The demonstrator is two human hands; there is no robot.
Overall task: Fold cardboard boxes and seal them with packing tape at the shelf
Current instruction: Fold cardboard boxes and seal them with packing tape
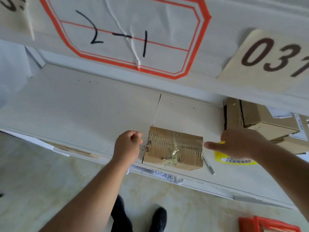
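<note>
A small worn cardboard box lies at the front edge of the white shelf. Clear packing tape glints across its top. My left hand is at the box's left end, fingers curled, thumb and forefinger pinched together as if on the tape's end. At the box's right end, my right hand grips a yellow tape roll, one finger pointing at the box's right edge. The hand hides most of the roll.
A thin metal tool lies right of the box. Stacked cardboard boxes fill the shelf's back right. An upper shelf with paper labels overhangs. A red object sits on the floor below right, my shoe lower centre.
</note>
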